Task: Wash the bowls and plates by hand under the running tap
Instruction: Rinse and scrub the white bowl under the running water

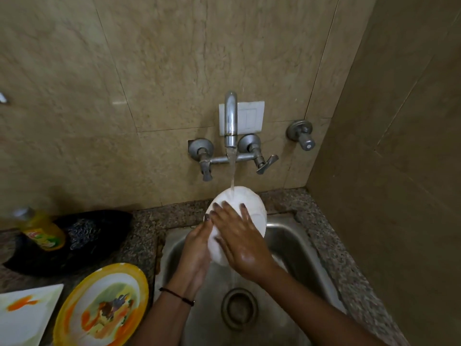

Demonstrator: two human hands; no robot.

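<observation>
The sink (294, 245) is a steel basin set in a speckled granite counter (143, 224), in a corner of beige marble-look wall tiles (124, 71). Its drain (239, 308) lies near the front of the basin.

On the wall behind the sink, a chrome tap (230, 116) with two lever handles runs. Its stream (232, 173) falls onto the top edge of a white bowl (252, 208). A white switch plate (250, 118) sits behind the spout, and a separate valve (300, 134) is mounted to the right of it.

The bowl is held over the back of the sink, tilted, with its outer side toward the camera. The left hand (195, 250) grips it from the left, fingertips curled over the rim. The right hand (239, 243), wet and shiny, lies across the bowl's outside with fingers spread. A dark thread (177, 294) circles the left wrist.

Left of the sink, on the counter, a black mat (50, 260) bears a yellow soap bottle (42, 231) and a steel scrubber (83, 233). In front of the mat, a round plate (102, 305) with an orange rim carries smeared food residue. Just beside it, at the frame's edge, is a square white plate (25, 315) with an orange smear.
</observation>
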